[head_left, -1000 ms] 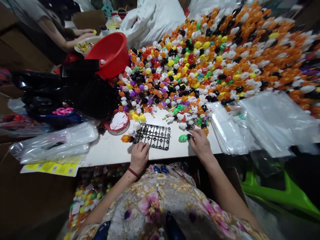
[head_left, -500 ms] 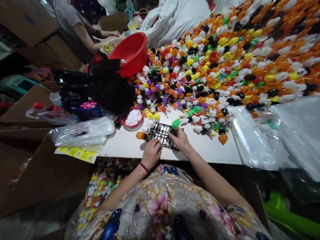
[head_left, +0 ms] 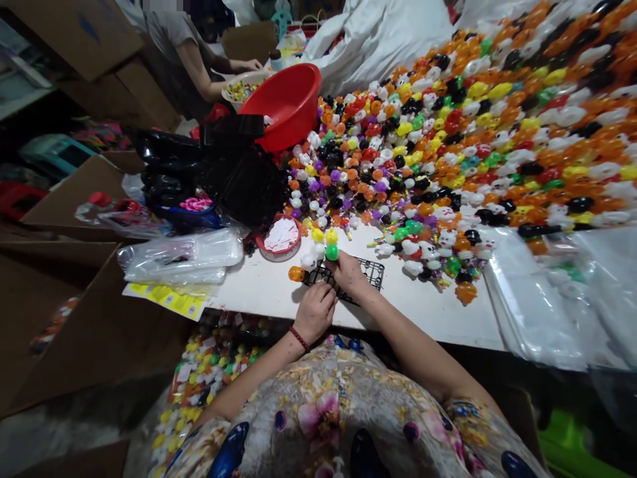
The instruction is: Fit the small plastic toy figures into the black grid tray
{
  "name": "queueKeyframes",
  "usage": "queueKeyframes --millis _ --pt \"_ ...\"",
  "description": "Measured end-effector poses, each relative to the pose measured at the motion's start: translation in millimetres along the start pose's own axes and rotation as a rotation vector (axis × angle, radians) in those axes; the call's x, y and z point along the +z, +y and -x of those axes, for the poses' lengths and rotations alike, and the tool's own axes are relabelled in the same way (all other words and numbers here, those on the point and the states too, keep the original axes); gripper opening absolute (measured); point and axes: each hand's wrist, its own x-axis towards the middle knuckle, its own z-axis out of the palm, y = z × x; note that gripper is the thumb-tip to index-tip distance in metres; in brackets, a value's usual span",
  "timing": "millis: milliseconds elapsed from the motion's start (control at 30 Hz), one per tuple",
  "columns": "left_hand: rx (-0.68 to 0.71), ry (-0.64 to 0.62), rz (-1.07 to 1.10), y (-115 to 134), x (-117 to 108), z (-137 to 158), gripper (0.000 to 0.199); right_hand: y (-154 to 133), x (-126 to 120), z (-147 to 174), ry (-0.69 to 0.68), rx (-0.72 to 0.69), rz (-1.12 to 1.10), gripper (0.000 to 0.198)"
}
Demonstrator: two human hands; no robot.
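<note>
A black plastic grid rack (head_left: 372,272) lies on the white table. My left hand (head_left: 316,308) is curled closed at its near edge, with fingertips on the rack. My right hand (head_left: 348,273) is closed around a small toy with a green round head (head_left: 331,252), held over the rack's left part; its lower part is hidden by my fingers. At the rack's left end are white toy heads (head_left: 310,256) and an orange-and-black toy head (head_left: 297,273). Two yellow toy heads (head_left: 324,236) lie just behind.
A big heap of colourful small toys (head_left: 423,146) covers the table's back and right. A red basin (head_left: 286,106), a red basket of white slips (head_left: 281,238), clear plastic bags (head_left: 184,255) and black bags (head_left: 239,166) stand left. A person (head_left: 184,53) works at back left.
My right hand has moved left along the rack with the green-headed toy, to beside the white heads. My left hand stays at the near edge. The whole view has shifted slightly.
</note>
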Motion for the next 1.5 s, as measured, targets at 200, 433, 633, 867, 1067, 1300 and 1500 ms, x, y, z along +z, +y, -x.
queueKeyframes --millis 200,433,633,867,1067,1300,1500 --pt "0.014 0.004 -0.017 0 -1 -1 0.02 4 -2 0 -0.024 0.0 0.09 0.009" --pt "0.091 0.082 -0.024 -2 -2 -2 0.017 -5 -2 -1 -0.026 0.053 0.029 0.006" --pt "0.085 0.07 0.006 -7 2 3 0.023 15 -40 39 0.186 -0.067 0.065 0.02" --pt "0.085 0.084 0.02 -8 5 6 0.026 84 -132 105 0.565 0.152 0.456 0.023" --pt "0.07 0.102 0.011 -6 5 6 0.025 90 -143 99 0.497 0.237 0.578 0.017" --pt "0.031 0.009 0.019 -3 0 2 0.028 22 -64 68 0.298 0.173 -0.095 0.017" --pt "0.014 -0.01 0.034 -2 -1 1 0.025 -11 -2 37 -0.006 0.047 -0.172 0.01"
